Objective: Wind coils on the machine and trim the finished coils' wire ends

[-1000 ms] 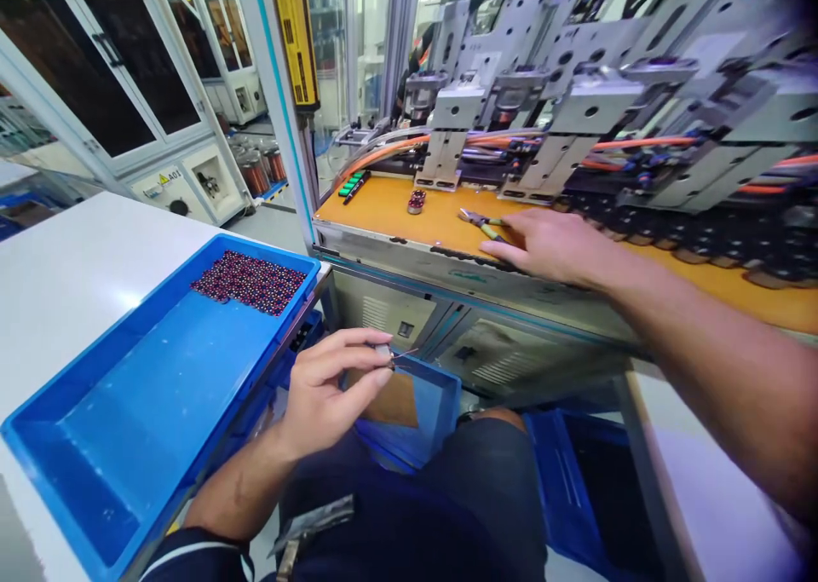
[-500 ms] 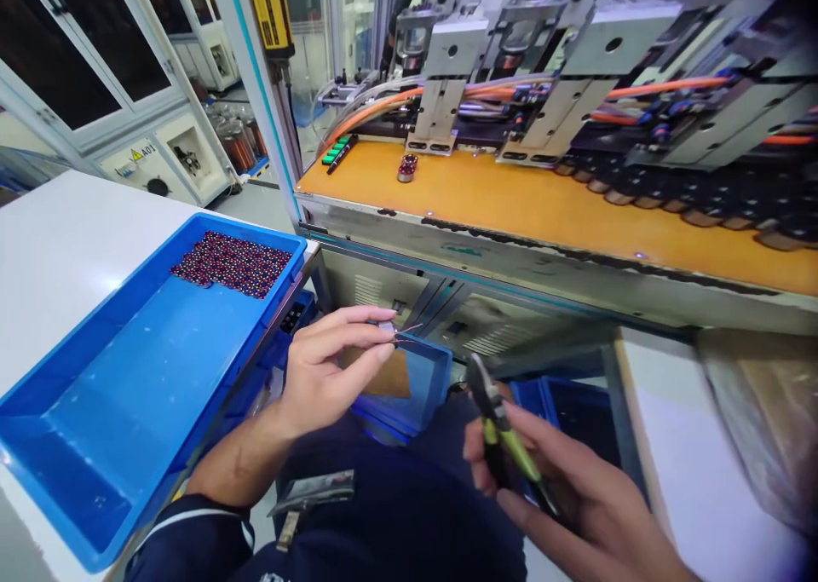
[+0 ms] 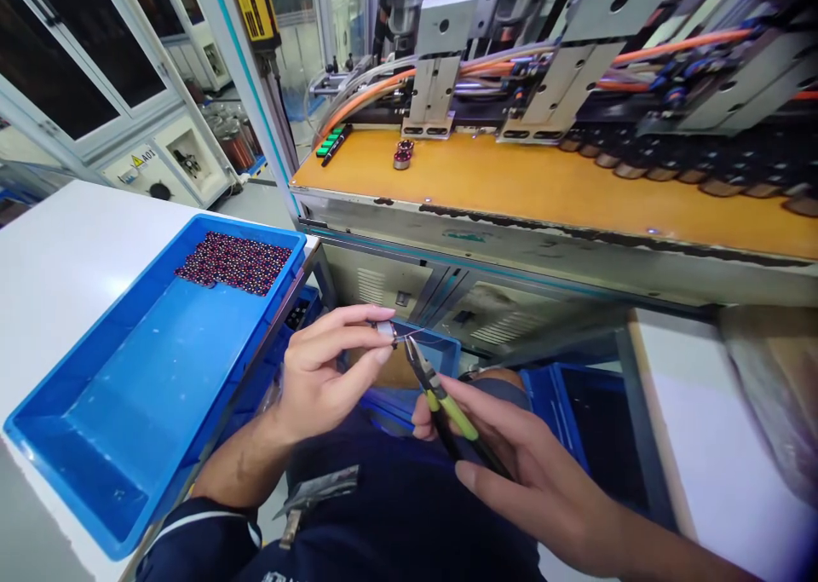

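Note:
Between the thumb and fingers of my left hand is a small round motor stator, its metal side showing. Thin wires stick out from it to the right. My right hand is wrapped round a pair of cutting pliers with green and black handles. The plier jaws point up and left and are at the wires, close to the stator; whether they touch a wire I cannot tell.
On the white table at left, a blue tray holds many small stators. Ahead, a machine's orange bench carries a couple of stators, a green-and-black item and a row of dark cylindrical parts. Blue bins stand below.
My right hand has brought the pliers left and up, from apart to right at the wires. My left hand has stayed nearly still with the stator. The view has shifted slightly.

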`<state>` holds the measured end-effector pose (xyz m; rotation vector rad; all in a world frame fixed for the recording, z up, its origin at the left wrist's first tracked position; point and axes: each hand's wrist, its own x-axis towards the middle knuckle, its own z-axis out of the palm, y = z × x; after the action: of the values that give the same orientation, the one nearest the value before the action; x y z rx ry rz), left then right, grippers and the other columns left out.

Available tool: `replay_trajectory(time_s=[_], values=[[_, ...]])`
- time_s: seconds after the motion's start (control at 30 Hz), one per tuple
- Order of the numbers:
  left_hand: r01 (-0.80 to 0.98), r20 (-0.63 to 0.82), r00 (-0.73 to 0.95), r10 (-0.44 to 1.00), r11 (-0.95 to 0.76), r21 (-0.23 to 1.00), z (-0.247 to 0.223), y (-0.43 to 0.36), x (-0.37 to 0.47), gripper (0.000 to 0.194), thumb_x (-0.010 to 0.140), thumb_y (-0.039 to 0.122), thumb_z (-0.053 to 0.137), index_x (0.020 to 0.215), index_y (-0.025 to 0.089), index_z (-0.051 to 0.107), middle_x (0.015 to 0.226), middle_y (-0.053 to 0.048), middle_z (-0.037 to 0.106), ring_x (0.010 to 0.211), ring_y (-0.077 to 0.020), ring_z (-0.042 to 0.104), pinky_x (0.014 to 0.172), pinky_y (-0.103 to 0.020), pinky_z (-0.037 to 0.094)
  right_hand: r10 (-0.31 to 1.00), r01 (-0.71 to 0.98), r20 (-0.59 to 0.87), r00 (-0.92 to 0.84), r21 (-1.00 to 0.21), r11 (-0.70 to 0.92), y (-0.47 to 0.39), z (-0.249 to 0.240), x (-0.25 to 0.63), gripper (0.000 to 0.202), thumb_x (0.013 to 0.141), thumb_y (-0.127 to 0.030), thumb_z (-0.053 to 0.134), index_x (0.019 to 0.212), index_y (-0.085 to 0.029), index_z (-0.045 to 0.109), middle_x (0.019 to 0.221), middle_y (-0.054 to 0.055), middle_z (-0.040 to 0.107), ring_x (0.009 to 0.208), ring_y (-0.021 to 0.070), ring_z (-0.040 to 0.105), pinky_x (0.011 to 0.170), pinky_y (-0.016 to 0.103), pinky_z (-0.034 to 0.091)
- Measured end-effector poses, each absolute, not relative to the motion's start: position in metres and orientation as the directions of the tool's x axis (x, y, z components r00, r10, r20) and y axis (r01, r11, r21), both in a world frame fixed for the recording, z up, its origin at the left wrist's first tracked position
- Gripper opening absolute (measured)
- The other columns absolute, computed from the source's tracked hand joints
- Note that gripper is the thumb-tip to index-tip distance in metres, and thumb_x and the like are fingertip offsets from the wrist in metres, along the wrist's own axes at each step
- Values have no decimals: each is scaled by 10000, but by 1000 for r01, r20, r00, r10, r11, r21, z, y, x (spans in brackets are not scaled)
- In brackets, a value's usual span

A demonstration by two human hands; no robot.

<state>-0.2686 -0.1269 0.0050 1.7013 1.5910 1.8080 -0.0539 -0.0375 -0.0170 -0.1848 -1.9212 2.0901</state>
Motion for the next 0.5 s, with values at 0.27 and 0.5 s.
replay_trajectory(time_s=[0.27, 0.5], values=[[500, 592, -317, 741, -400, 768, 3, -125, -269, 262, 786, 40, 701, 991, 199, 738, 1126, -98, 732, 1001, -198, 703, 883, -351, 589, 364, -96, 52, -930, -990, -103, -37, -7, -60, 503, 927, -175, 561, 1413, -267, 469, 1012, 72, 616, 842, 129, 616, 813, 290, 560], [509, 592, -319, 740, -393, 766, 3, -125, -269, 245, 794, 52, 697, 986, 198, 738, 1119, -94, 736, 997, -195, 705, 881, -346, 590, 391, -89, 50, -919, -993, -83, -38, -3, -62, 506, 912, -132, 556, 1390, -290, 503, 961, 54, 625, 774, 115, 603, 715, 231, 544]])
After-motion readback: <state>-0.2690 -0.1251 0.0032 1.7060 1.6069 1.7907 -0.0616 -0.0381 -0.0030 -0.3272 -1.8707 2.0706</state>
